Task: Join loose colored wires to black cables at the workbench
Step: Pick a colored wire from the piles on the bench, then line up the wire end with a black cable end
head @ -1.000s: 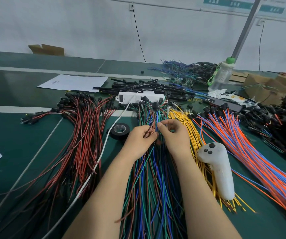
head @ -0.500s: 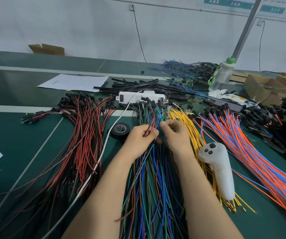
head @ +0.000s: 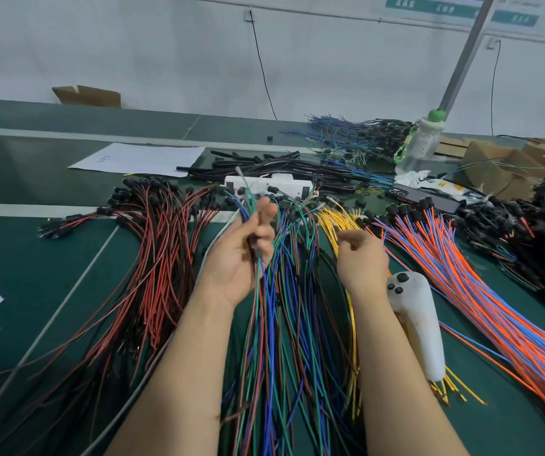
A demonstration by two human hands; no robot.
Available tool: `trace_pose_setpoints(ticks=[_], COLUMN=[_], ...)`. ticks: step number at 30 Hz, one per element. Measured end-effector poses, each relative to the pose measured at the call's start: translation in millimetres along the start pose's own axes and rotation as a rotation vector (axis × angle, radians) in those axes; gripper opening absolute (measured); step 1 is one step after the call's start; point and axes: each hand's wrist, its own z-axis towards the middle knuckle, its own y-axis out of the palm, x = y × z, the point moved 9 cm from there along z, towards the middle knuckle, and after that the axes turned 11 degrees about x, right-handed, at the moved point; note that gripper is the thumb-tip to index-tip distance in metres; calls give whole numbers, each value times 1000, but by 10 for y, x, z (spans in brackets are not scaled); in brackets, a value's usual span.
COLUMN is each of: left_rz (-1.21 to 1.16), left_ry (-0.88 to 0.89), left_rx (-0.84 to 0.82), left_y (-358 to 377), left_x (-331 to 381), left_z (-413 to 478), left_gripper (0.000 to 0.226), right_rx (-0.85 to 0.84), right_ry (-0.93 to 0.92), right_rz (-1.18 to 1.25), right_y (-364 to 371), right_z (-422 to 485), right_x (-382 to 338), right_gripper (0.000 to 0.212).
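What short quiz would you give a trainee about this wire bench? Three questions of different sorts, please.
1. True or false: the left hand grips a few green and blue wires, lifted off the bench.
2. Which colour of bundle lies under the white controller? A red-black, B yellow, C orange-blue.
3. Fill in: the bottle has a ___ cap.

Key: 1 true; 2 B, the yellow wires; 3 green.
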Motion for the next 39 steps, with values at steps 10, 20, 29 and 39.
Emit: trace_pose_setpoints(ticks=[10, 20, 29, 39], left_rz=[356, 452, 488, 426], left_ry=[-152, -69, -105, -148], left_rx=[163, 291, 304, 186], left_y=[-193, -333, -377, -238], left_x=[-313, -325, -368, -439], left_z=[48, 98, 116, 74], left_gripper=[42, 23, 26, 34], right_rx=[-218, -152, -26, -58], right_ry=[-129, -109, -57, -125], right_rz=[-513, -573, -330, -291], right_y=[308, 258, 191, 179], right_z=[-180, -168, -84, -91], right_x=[45, 72, 60, -78], right_gripper=[35, 42, 22, 26])
